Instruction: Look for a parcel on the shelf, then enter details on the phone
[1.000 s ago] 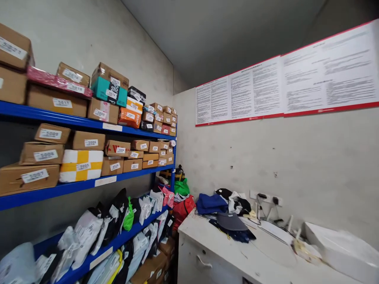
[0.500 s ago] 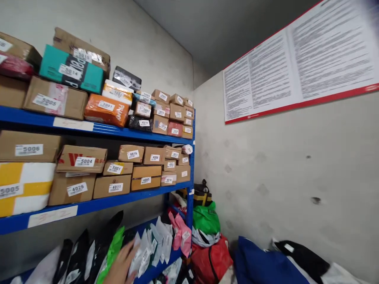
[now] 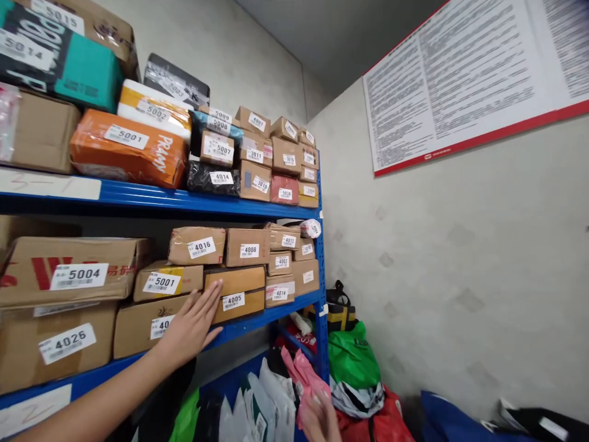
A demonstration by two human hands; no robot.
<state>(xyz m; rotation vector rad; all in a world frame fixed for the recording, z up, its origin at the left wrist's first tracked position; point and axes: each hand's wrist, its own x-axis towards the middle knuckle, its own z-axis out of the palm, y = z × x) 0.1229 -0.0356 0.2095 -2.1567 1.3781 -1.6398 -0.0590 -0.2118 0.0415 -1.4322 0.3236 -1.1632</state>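
My left hand (image 3: 193, 325) lies flat, fingers apart, against the front of a brown box (image 3: 138, 328) on the middle level of the blue shelf (image 3: 280, 312); it half covers that box's white number label. Its fingertips reach the box labelled 4005 (image 3: 234, 296) beside it. Above sit the boxes 5001 (image 3: 165, 281) and 4016 (image 3: 197, 245). My right hand (image 3: 319, 420) shows only in part at the bottom edge, by a pink mailer bag (image 3: 299, 380) on the lowest shelf. It holds nothing that I can see.
The top shelf carries an orange parcel (image 3: 126, 153) and several labelled boxes. Grey and white mailer bags (image 3: 257, 408) fill the lowest shelf. Green (image 3: 352, 356) and red (image 3: 391, 417) bags lie in the corner. A red-framed notice board (image 3: 473, 80) hangs on the right wall.
The view has moved closer to the shelf and left. My left hand has risen from the mailer bags to the brown box on the middle shelf. My right hand has come into view.
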